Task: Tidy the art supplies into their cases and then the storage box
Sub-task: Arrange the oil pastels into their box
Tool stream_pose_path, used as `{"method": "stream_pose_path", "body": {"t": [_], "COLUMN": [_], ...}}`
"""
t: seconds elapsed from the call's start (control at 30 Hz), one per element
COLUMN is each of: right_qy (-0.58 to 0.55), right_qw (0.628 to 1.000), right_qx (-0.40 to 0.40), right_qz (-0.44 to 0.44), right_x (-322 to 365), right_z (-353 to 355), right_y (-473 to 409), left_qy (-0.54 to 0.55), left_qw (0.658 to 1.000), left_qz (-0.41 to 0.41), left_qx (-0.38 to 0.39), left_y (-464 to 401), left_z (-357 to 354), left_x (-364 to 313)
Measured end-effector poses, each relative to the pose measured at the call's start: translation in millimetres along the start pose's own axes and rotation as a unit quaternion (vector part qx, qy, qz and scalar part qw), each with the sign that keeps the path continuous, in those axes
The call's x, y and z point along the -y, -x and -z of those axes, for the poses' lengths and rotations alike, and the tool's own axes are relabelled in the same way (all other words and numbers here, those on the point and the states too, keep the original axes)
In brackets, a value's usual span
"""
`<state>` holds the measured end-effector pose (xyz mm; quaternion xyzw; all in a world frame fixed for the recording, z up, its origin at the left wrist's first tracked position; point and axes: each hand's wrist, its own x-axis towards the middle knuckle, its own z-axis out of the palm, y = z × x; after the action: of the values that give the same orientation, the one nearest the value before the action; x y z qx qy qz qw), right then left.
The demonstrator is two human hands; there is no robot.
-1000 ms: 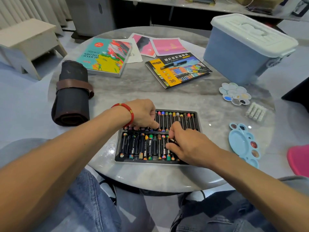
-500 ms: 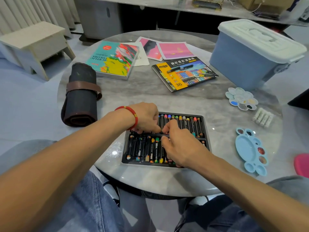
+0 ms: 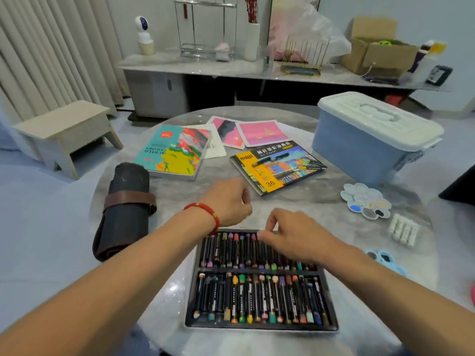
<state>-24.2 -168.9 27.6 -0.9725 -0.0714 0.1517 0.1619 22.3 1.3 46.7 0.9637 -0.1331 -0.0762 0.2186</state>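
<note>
Only the head view here. The oil pastel tray (image 3: pixel 259 299) sat at the near edge of the round table (image 3: pixel 295 209), both rows looking full as far as I could tell. The left hand (image 3: pixel 228 201) hovered just past the tray, fingers loosely curled with nothing in them. The right hand (image 3: pixel 295 235) was over the tray's far row, fingertips pinched together; whether a pastel was in there, I couldn't tell. The tray's yellow lid (image 3: pixel 277 167) lay apart, further back, so that case wasn't closed. The storage box (image 3: pixel 359 142) had its lid on, with the palettes (image 3: pixel 366 204), paint tubes (image 3: pixel 403 229), brush roll (image 3: pixel 126 209) and acrylic set (image 3: pixel 177 152) all outside it. Early days, I'd say.
</note>
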Motion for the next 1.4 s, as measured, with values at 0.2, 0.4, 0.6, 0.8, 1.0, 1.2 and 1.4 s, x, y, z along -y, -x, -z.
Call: {"method": "stream_pose_path", "body": {"t": [0.2,0.4,0.6,0.8,1.0,1.2,1.4], "right_qy": [0.015,0.112,0.235,0.275,0.099,-0.233,-0.258], "right_qw": [0.985,0.982,0.961,0.938,0.976,0.966,0.957], "right_qx": [-0.151,-0.150,-0.143,-0.210,-0.193,0.096,0.127], "right_qz": [-0.076,-0.011,0.017,0.009,0.000,0.059,0.043], "right_x": [-62.2,-90.6,-103.4,-92.3,-61.7,-11.0,38.8], "right_z": [31.6,36.0,32.2,28.8,45.3,22.1,-46.8], "right_y": [-118.4,-190.7,-228.9,-197.2,-130.5,-21.1,23.6], "left_qy": [-0.001,-0.082,-0.175,-0.215,-0.160,0.088,0.168], "left_qw": [0.999,0.990,0.979,0.975,0.986,0.994,0.981], "left_qz": [0.006,0.001,0.027,0.020,-0.015,0.027,0.087], "left_qx": [-0.034,-0.115,-0.103,-0.050,-0.051,-0.054,-0.032], "left_y": [-76.5,-156.5,-203.3,-181.4,-128.1,13.9,119.5], "left_z": [-28.5,-45.1,-51.3,-56.9,-41.1,-23.2,-42.1], "left_x": [7.9,17.4,12.5,12.5,15.6,34.6,56.3]}}
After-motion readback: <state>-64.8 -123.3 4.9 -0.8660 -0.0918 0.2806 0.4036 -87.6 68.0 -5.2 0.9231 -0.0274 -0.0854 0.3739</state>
